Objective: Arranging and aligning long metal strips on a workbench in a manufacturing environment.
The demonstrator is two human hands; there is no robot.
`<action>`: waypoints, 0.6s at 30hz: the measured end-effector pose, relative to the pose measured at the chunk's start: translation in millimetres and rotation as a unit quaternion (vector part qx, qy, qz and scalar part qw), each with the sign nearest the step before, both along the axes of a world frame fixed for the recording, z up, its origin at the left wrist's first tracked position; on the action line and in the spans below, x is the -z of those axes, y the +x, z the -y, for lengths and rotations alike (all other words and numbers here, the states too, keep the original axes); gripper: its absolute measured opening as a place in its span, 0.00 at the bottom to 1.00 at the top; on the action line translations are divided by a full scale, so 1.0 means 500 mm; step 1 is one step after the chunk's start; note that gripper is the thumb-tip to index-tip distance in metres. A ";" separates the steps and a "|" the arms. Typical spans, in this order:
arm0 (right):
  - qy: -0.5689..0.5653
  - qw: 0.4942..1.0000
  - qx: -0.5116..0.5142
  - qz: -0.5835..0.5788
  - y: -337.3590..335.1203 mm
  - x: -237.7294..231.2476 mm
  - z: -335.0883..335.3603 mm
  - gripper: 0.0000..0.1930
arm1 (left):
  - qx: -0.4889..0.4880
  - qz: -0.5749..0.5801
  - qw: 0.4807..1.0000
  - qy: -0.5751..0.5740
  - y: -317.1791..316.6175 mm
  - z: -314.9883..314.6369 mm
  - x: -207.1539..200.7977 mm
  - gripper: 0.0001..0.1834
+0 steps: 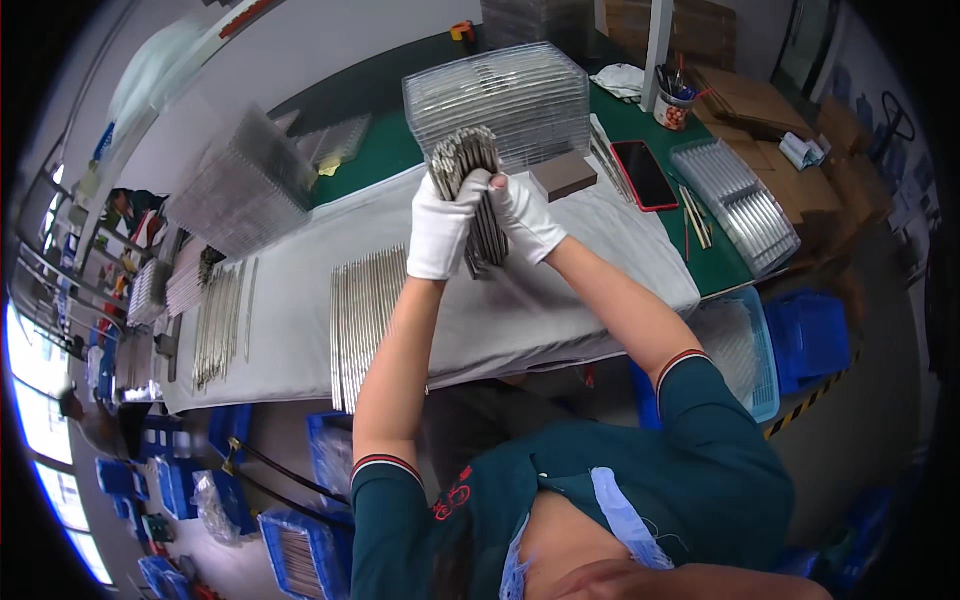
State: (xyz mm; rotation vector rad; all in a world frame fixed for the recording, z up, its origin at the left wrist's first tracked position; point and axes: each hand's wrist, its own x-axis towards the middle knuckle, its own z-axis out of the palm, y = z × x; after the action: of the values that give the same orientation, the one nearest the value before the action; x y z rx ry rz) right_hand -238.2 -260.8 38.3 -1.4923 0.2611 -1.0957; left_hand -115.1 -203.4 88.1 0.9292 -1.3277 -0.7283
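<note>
Both hands wear white gloves and are wrapped round one thick bundle of thin metal rods (pixel 487 228). My left hand (pixel 440 228) grips it from the left, and my right hand (pixel 527 217) presses in from the right, close to the left thumb. The bundle stands steeply tilted above the cloth-covered table, its uneven ends showing over the gloves. To the left of my left forearm, a row of similar metal rods (pixel 365 315) lies side by side on the cloth. Another, looser group of rods (pixel 218 325) lies farther left.
Behind the bundle stands a stack of clear trays with rods (pixel 497 100). A brown block (pixel 564 177), a red-edged phone (pixel 644 176) and a clear tray (pixel 735 205) are to the right. More clear trays (pixel 240 185) stand at the left. Blue crates (pixel 808 340) sit below the table.
</note>
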 end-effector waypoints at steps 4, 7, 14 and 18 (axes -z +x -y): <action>-0.043 0.968 0.128 -0.212 0.061 0.084 0.028 0.37 | 0.054 -0.103 0.989 0.089 0.032 0.081 0.006 0.19; -0.006 0.971 0.084 -0.224 0.067 0.136 0.037 0.38 | 0.026 -0.159 0.979 0.123 0.026 0.074 0.046 0.18; -0.033 0.960 0.071 -0.270 0.046 0.090 -0.059 0.22 | -0.040 -0.107 0.990 0.083 0.025 0.000 0.072 0.06; -0.069 0.980 0.005 -0.186 0.068 0.183 -0.074 0.29 | -0.061 -0.079 0.991 0.084 0.013 -0.084 0.061 0.10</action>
State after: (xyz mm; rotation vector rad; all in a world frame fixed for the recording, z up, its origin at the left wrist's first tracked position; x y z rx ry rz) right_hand -204.2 -223.6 -53.1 -1.8214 0.4592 -0.8483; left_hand -108.7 -161.6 57.7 1.0550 -1.0733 -0.8099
